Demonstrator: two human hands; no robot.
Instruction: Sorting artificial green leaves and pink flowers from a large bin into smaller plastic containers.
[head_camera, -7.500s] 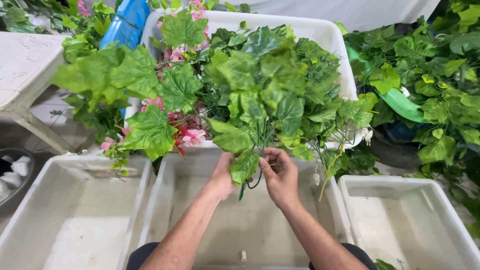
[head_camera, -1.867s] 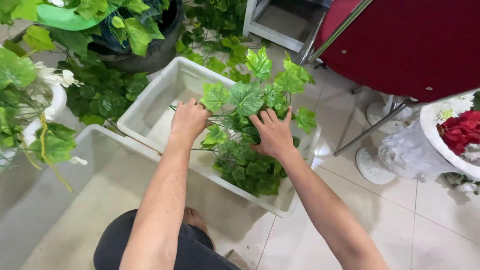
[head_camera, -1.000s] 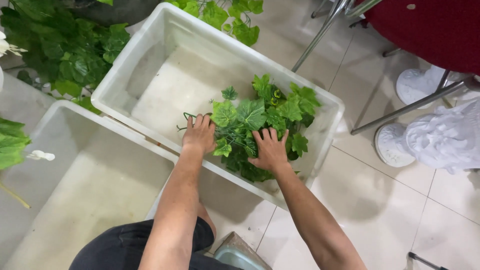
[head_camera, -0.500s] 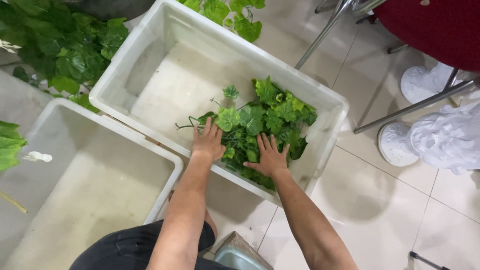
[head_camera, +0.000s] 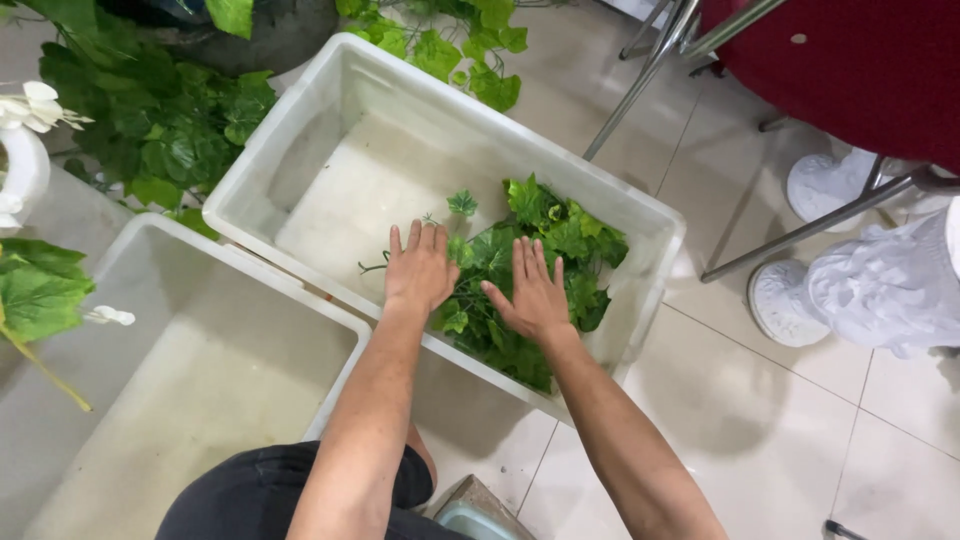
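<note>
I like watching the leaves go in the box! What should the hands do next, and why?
Probably lift away: both the left hand and right hand lie flat and open on the green leafy bunch, which already rests inside the white tub.

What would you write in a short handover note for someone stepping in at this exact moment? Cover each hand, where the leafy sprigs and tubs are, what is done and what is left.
Left hand: open, palm down, fingers spread, pressing on the green leafy sprigs.
Right hand: open, flat on the same sprigs, holding nothing.
Things: the sprigs lie in the right part of the white tub; its left part is bare. A second white tub sits beside it on the left, with no sprigs in it. More foliage lies beyond the tubs.
Done: the sprigs are down inside the tub.
Left: both hands are on the leaves, not yet lifted off.
</note>
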